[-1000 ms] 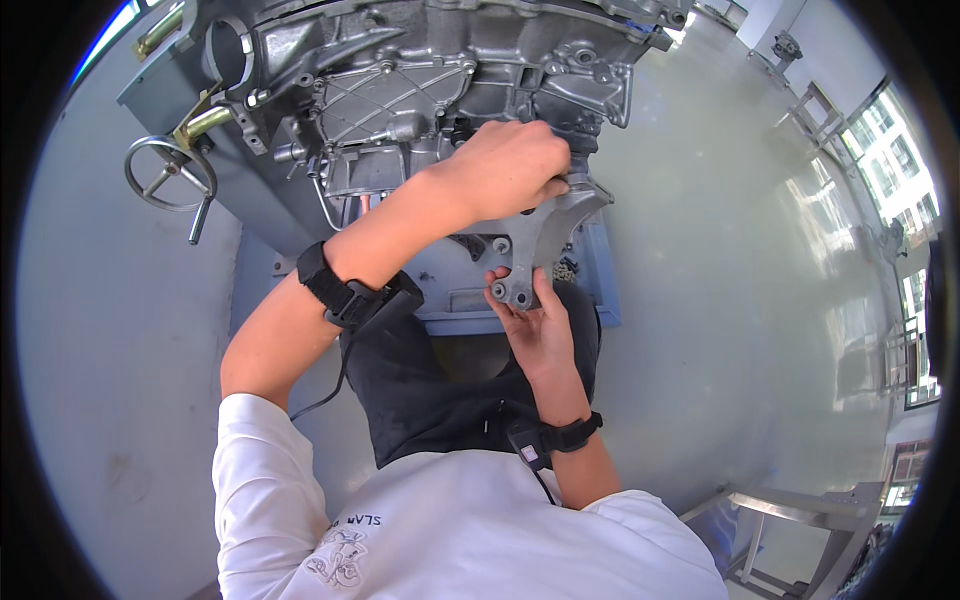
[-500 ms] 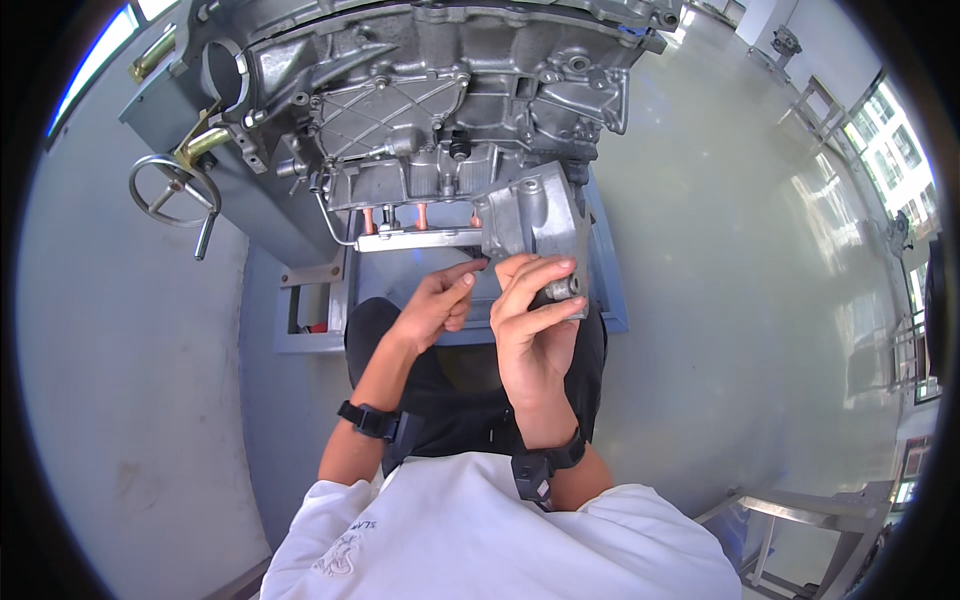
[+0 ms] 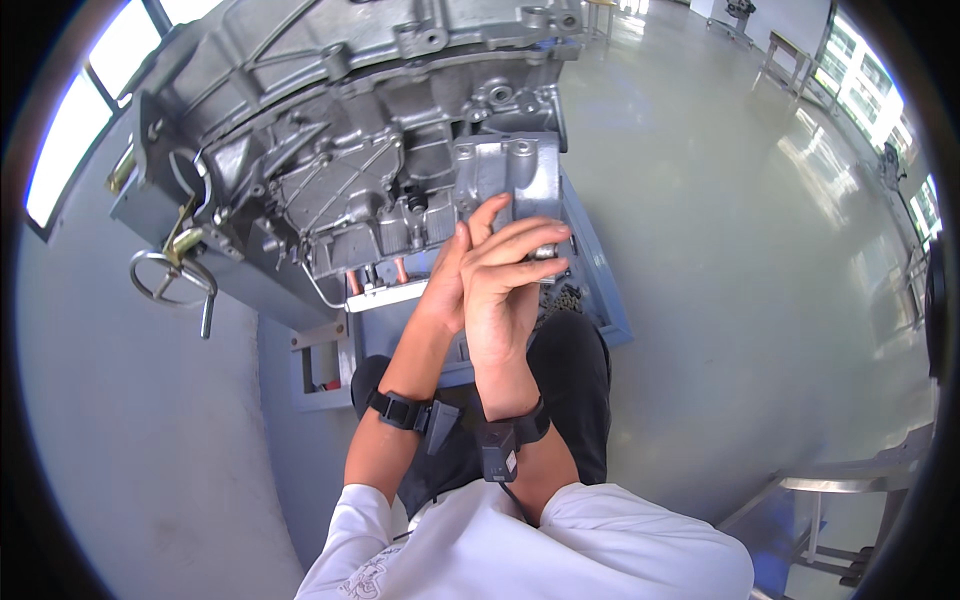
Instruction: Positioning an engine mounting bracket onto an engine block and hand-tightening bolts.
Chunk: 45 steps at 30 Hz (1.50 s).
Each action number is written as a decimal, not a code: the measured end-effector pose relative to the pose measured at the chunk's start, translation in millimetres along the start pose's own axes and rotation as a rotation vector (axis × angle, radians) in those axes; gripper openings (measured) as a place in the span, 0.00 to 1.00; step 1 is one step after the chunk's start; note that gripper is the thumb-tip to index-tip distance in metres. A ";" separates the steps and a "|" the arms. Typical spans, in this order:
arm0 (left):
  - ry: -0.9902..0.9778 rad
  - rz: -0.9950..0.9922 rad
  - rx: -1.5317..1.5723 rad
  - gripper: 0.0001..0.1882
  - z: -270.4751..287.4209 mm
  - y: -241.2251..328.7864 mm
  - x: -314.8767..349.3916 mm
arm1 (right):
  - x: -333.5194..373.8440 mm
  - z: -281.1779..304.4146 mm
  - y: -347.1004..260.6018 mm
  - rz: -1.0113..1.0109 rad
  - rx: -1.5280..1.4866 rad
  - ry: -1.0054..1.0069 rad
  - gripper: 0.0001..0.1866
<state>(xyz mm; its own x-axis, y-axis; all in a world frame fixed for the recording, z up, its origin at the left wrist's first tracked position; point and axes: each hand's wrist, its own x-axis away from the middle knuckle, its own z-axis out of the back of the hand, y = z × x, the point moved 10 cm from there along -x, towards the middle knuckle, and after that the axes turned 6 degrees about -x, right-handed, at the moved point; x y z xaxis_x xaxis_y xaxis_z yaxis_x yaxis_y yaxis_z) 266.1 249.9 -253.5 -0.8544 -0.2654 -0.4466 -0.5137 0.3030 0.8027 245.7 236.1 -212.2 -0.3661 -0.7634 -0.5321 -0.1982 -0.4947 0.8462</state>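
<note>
A grey cast metal bracket [image 3: 508,172] is up against the lower right part of the engine block [image 3: 330,190]. My right hand [image 3: 497,300] grips its lower end, with the fingers stretched across it toward the right. Close beside it, my left hand [image 3: 446,290] is at the bracket's lower left corner, thumb up. The left hand's other fingers are mostly hidden behind the right hand and the casting, but it appears to hold the bracket from below. To the left of the hands, a silver rail [image 3: 385,297] with copper-coloured stubs [image 3: 402,270] runs along the engine's lower edge.
A blue-grey stand [image 3: 250,285] with a handwheel [image 3: 172,278] carries the engine at the left. Its base frame [image 3: 605,290] surrounds my knees. A metal-framed table or rack [image 3: 840,484] stands at the lower right. Grey floor [image 3: 700,300] stretches to the right.
The bracket has moved up toward the engine block. My left hand has gone from pointing at its lower corner to lying close against my right hand. The view has shifted.
</note>
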 end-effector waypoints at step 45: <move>0.720 -0.063 0.191 0.12 59.5 -31.2 -17.4 | -16.7 -107.8 23.1 0.302 3.541 -0.375 0.28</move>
<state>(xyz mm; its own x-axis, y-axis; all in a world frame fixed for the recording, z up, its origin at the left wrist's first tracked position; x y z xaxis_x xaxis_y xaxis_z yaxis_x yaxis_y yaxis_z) 292.4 299.6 -294.2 -0.5943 -0.8014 -0.0676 -0.6208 0.4036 0.6721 345.3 192.7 -187.0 -0.4123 -0.5732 -0.7082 0.6281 0.3843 -0.6767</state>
